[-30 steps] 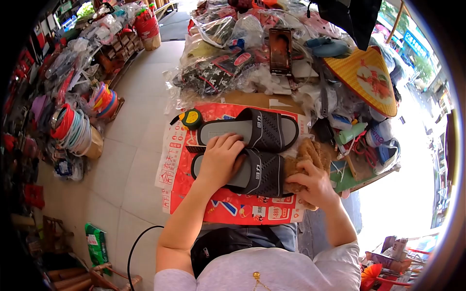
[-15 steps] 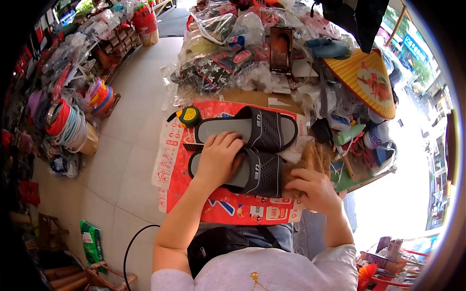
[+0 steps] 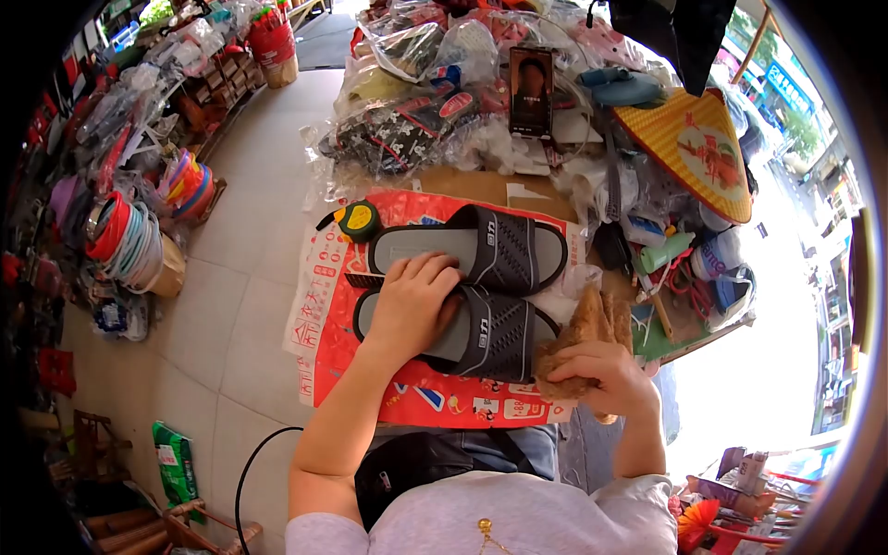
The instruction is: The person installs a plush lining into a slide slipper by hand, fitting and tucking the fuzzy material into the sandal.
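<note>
On the desk (image 3: 687,326), a red printed sheet (image 3: 331,363) lies spread out in front of the seated person, and a pair of black and grey slippers rests on it side by side. The far slipper (image 3: 507,250) and the near slipper (image 3: 495,335) both point their straps towards the right. The person's left hand (image 3: 416,303) lies over the near slipper, its fingers bent at the gap between the two; from here I cannot tell whether they grip the edge or only press on it. The right hand (image 3: 603,375) has its fingers curled round a brown cloth (image 3: 592,324), bunched against the front of the near slipper.

A yellow and black tape measure (image 3: 359,222) sits just beyond the heel of the far slipper. Towards the back, a phone (image 3: 531,92) stands upright amid a heap of plastic-wrapped goods (image 3: 398,139), with a yellow pointed hat (image 3: 696,153) on the right and a pale green bottle (image 3: 668,250) below it.

To the left runs a pale tiled floor (image 3: 236,240), where a green bag (image 3: 176,467) stands near some wooden furniture. More stock crowds the left wall, and bright daylight pours in from the street on the right.
</note>
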Demonstrator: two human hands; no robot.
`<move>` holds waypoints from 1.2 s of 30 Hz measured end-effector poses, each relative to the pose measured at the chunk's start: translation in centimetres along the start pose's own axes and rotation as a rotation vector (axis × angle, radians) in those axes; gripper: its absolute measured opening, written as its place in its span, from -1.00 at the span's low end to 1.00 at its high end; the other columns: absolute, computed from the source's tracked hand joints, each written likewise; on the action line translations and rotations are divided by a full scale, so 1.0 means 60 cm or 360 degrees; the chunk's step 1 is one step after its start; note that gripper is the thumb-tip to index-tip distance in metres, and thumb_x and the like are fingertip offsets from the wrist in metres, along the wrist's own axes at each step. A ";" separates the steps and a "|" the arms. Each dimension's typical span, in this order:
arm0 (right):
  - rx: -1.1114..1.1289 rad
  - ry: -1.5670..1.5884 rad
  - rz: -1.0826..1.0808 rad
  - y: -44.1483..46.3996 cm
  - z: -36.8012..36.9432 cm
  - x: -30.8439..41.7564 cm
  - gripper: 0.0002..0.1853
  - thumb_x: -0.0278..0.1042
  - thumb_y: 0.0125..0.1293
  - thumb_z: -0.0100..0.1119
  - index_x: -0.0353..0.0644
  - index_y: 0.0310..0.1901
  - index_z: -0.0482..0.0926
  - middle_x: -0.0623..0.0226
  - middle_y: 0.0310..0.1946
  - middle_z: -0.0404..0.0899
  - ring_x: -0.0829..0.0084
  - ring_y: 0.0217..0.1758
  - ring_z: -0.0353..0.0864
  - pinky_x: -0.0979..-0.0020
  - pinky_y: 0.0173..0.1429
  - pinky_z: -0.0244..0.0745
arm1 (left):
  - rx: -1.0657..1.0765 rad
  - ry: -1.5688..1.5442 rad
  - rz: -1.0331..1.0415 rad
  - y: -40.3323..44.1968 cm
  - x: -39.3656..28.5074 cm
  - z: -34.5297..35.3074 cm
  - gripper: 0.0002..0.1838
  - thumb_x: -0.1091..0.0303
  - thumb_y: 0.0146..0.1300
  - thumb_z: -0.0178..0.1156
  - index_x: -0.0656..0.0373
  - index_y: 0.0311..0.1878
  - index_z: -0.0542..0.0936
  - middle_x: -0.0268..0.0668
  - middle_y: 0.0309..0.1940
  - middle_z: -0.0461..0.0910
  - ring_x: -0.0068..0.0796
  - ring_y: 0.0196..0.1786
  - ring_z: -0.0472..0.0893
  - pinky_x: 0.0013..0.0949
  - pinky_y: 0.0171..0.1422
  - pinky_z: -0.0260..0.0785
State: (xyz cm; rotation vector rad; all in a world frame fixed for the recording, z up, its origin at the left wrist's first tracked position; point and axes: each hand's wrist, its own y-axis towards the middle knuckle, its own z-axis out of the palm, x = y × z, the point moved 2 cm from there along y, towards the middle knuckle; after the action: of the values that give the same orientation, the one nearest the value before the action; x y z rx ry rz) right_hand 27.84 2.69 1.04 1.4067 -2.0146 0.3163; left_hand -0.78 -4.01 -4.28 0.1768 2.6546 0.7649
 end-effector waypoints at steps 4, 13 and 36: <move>-0.0377 -0.0037 0.0015 0.013 -0.005 -0.015 -0.51 -0.75 -0.19 0.20 -0.21 -0.10 0.69 0.10 -0.02 0.68 0.07 0.06 0.68 0.24 0.14 0.58 | 0.0009 0.0012 0.0010 -0.002 0.000 0.001 -0.62 0.46 0.01 0.35 0.10 -0.04 0.56 -0.28 0.12 0.60 -0.21 0.29 0.51 -0.13 0.35 0.28; -0.0088 0.0382 -0.0090 0.018 -0.012 -0.017 -0.60 -0.68 -0.04 0.30 -0.21 -0.08 0.68 0.17 -0.10 0.70 0.17 0.00 0.71 0.29 0.07 0.59 | 0.0009 -0.0001 0.0001 -0.002 0.000 0.002 -0.64 0.46 0.01 0.34 0.11 -0.06 0.57 -0.28 0.12 0.60 -0.21 0.29 0.51 -0.13 0.36 0.27; -0.0820 -0.0398 0.0139 0.156 0.006 -0.079 -0.58 -0.62 0.09 0.11 -0.11 0.03 0.57 0.03 -0.20 0.64 -0.06 -0.09 0.63 0.10 -0.03 0.52 | 0.0008 0.0018 0.0008 -0.001 0.001 -0.001 -0.63 0.43 0.03 0.35 0.08 -0.03 0.57 -0.30 0.12 0.60 -0.23 0.29 0.51 -0.14 0.35 0.29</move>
State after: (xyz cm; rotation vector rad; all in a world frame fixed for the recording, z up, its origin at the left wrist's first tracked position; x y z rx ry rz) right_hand 20.24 9.69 -0.70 1.0718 -2.1530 -0.3414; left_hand -0.84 -4.07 -4.30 0.1807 2.6679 0.7633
